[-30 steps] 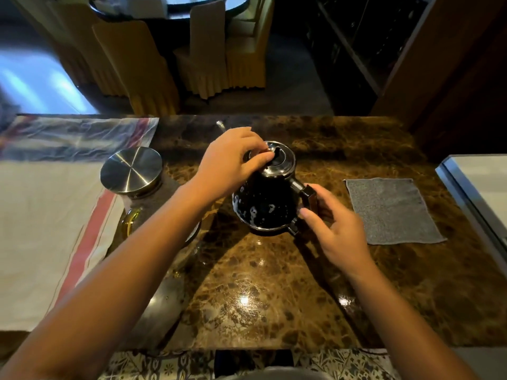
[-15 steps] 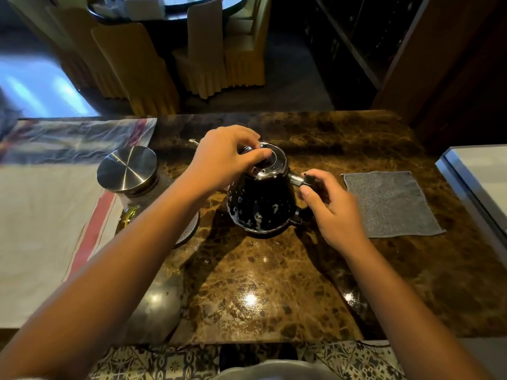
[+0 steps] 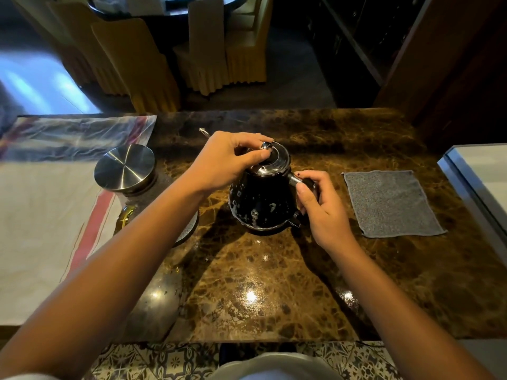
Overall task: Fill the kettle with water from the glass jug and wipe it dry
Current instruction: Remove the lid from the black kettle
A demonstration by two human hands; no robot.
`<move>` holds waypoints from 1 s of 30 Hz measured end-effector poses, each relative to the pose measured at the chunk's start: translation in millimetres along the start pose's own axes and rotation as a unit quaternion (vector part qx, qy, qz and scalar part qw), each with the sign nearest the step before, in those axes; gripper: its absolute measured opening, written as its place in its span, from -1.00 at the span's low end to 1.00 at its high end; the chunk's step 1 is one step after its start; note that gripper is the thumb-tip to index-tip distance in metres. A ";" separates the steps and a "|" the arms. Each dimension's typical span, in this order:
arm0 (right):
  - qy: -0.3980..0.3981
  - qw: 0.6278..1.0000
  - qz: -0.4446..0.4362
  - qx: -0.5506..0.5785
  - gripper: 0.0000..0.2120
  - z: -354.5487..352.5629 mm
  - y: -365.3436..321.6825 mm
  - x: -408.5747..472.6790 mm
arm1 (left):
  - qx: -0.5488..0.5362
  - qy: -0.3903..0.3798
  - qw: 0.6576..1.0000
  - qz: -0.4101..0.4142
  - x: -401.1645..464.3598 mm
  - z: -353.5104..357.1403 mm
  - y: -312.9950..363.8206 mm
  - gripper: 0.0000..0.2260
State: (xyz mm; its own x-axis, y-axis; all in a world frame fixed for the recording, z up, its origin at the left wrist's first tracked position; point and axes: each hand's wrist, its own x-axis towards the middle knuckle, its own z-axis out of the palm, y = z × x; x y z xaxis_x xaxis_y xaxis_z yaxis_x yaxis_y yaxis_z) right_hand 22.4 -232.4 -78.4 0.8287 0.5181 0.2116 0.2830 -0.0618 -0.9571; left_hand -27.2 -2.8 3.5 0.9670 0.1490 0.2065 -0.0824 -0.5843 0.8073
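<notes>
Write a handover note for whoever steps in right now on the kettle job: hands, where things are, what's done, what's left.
Left hand pinches the knob of the kettle lid, lid on.
Right hand grips the kettle handle.
Black kettle stands on the marble counter, droplets on its side.
Glass jug, steel lid on, stands left of it.
Grey cloth lies flat to the right, untouched.
Done: cannot tell whether it is filled.
Left: wipe the kettle dry.
</notes>
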 end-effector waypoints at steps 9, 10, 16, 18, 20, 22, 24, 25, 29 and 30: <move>-0.001 1.000 0.007 -0.006 -0.88 -0.7 -8.8 3.1 | 0.096 0.075 0.992 0.028 -0.6 8.2 9.5 -0.85; -0.003 1.000 0.009 -0.004 -0.86 0.3 -9.8 3.0 | 0.099 0.081 0.991 0.029 0.3 7.7 10.4 -0.86; -0.002 0.999 0.031 0.011 -0.91 0.8 -6.5 3.4 | 0.175 0.108 0.974 0.090 -2.2 9.0 9.1 -0.86; 0.000 0.999 0.040 0.015 -0.93 -0.1 -8.3 3.7 | 0.189 0.095 0.972 0.104 -0.4 9.6 10.7 -0.85; -0.004 0.999 0.041 0.012 -0.94 1.7 -11.8 4.7 | 0.189 0.100 0.972 0.097 2.2 7.3 12.3 -0.87; -0.001 0.999 0.038 0.003 -0.95 4.6 -16.5 5.4 | 0.152 0.155 0.972 0.086 3.8 -2.9 17.4 -0.89; 0.000 0.999 0.040 -0.003 -0.94 6.3 -18.2 5.7 | 0.157 0.235 0.952 0.116 7.9 -21.7 29.5 -0.85; 0.001 0.999 0.042 -0.006 -0.93 6.6 -18.9 5.1 | 0.171 0.250 0.943 0.138 10.3 -31.7 36.2 -0.82; 0.007 0.999 0.048 -0.008 -0.90 6.6 -21.8 3.5 | 0.191 0.206 0.945 0.165 13.5 -46.7 47.1 -0.79; 0.008 0.999 0.048 -0.012 -0.89 6.2 -23.0 3.0 | 0.188 0.199 0.948 0.166 11.6 -43.8 46.1 -0.79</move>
State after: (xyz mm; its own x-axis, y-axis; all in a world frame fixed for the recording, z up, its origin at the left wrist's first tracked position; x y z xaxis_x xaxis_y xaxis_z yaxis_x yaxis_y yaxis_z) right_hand 15.4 -224.1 -57.0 0.8604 0.4947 0.1225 0.2136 -0.1318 -0.9680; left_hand -30.4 6.9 67.3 0.7299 0.1526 0.6663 -0.2019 -0.8831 0.4235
